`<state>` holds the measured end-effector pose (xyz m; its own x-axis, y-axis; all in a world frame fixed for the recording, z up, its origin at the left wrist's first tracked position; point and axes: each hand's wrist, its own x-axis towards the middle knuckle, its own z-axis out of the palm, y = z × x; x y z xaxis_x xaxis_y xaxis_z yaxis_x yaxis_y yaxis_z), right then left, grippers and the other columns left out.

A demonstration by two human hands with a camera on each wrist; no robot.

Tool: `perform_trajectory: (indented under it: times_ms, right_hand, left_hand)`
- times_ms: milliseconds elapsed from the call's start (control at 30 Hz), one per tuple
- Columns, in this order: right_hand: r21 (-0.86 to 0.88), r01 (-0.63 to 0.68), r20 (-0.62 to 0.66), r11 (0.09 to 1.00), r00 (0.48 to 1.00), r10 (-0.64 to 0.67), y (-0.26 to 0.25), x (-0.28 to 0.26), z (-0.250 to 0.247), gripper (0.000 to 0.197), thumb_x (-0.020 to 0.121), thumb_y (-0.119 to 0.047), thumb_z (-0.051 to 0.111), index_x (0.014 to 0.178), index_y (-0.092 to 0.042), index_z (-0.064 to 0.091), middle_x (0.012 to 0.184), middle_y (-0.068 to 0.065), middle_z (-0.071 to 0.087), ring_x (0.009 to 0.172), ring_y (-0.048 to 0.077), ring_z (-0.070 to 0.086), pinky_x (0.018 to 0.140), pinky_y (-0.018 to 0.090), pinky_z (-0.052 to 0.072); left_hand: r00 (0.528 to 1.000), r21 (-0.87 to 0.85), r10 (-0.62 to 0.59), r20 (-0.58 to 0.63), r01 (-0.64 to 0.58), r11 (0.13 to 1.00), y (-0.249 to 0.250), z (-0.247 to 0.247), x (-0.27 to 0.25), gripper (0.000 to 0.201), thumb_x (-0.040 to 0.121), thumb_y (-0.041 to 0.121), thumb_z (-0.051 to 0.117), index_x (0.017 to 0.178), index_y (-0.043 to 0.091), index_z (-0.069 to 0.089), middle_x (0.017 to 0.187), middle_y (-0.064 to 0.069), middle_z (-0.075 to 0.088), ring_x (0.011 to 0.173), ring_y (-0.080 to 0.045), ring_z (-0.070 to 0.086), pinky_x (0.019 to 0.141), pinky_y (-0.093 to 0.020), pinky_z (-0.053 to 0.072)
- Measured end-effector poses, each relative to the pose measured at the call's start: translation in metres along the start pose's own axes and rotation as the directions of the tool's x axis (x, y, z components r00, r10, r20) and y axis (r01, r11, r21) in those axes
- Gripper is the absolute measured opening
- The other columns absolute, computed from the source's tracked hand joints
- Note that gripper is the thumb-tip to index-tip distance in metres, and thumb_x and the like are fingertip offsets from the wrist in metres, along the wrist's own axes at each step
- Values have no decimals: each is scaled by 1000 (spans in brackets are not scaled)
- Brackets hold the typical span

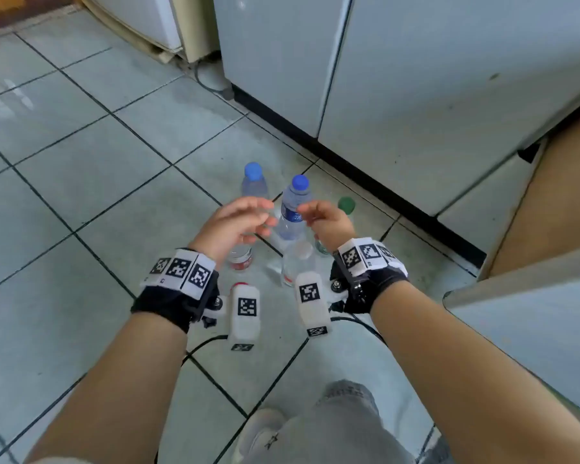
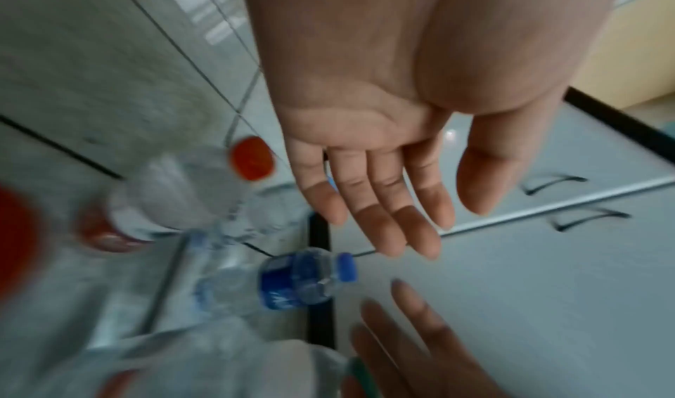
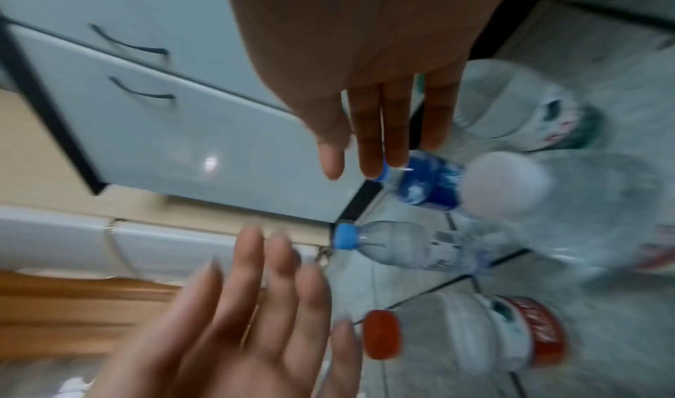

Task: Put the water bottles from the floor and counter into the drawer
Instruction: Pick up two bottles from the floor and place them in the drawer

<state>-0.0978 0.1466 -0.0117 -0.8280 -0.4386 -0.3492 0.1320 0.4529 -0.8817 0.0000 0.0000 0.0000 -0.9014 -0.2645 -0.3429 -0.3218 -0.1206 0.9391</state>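
Several clear water bottles stand close together on the tiled floor. Two have blue caps (image 1: 253, 170) (image 1: 300, 183), one a green cap (image 1: 346, 204), one a white cap (image 1: 301, 252). A red-labelled bottle (image 1: 240, 260) stands under my left hand. My left hand (image 1: 245, 219) hovers over the group with straight fingers (image 2: 387, 211), holding nothing. My right hand (image 1: 318, 219) hovers just right of the blue-labelled bottle (image 3: 427, 185), fingers (image 3: 383, 133) extended and empty. The red-capped bottle (image 3: 475, 335) shows in the right wrist view.
Pale cabinet fronts (image 1: 432, 95) with a black plinth (image 1: 365, 175) rise just behind the bottles. At the right a pulled-out unit with a pale front (image 1: 523, 323) and brown side (image 1: 556, 202) juts out. A cable (image 1: 201, 346) and my knee (image 1: 332, 423) lie below.
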Motion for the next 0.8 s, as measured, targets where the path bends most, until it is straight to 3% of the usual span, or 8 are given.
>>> perform_trajectory:
  times_ms: [100,167,233,300,367,467,567,800]
  right_hand:
    - [-289,-101,108,952,985,137,23,-3,0,62,76,19,36,130,-9,48,133,12,47,115,20,50,86,21,46]
    - [-412,-100,206,906,958,199,33,-4,3,72,72,19,48,136,-13,41,143,13,40,132,27,39,100,34,41]
    - [-459,-69,238,886,951,198,35,0,10,71,69,14,61,134,-8,42,139,16,47,131,30,42,104,37,38]
    - [-501,-50,200,864,965,172,37,1,17,62,70,5,66,128,-6,48,133,16,54,126,31,48,105,40,39]
    - [-512,-56,157,857,975,157,43,3,21,60,70,1,68,126,-9,50,132,14,55,125,31,50,105,39,39]
    - [-561,-50,151,826,975,162,45,4,25,56,72,-7,68,125,-11,49,128,13,57,122,30,52,102,37,40]
    - [-577,-21,161,816,977,140,43,5,29,41,72,-17,70,110,-14,54,111,13,62,111,32,58,94,37,46]
    - [-485,-69,118,872,983,143,40,4,31,49,77,-17,67,123,-15,53,124,10,60,115,29,56,89,28,40]
  left_hand:
    - [992,3,-104,-71,105,994,-34,-17,-18,32,73,0,49,88,24,62,68,19,73,77,-4,64,64,-13,47]
    - [987,46,-145,-63,148,988,-62,-27,-27,49,55,-8,42,89,24,61,74,21,73,87,-4,63,60,-11,46]
    - [980,96,-195,-34,197,976,-80,-38,-27,66,44,-7,33,93,28,59,96,17,69,104,-10,58,64,-13,45]
    - [966,181,-255,42,244,953,-93,-43,-29,72,50,-13,36,103,31,56,116,10,59,121,-13,47,74,-21,43]
    - [937,268,-334,103,298,916,-105,-41,-30,81,58,-26,45,118,28,50,127,5,51,127,-12,41,87,-28,43]
    - [922,302,-372,111,325,896,-119,-30,-29,87,59,-19,66,123,36,46,128,-4,50,123,-21,44,107,-40,36]
    - [947,294,-321,19,301,907,-125,-22,-25,76,57,-6,79,113,38,51,119,-3,55,114,-23,50,107,-39,36]
    - [941,77,-256,-223,279,957,-127,-12,-20,62,63,-1,78,118,14,53,107,-7,60,103,-25,56,89,-33,42]
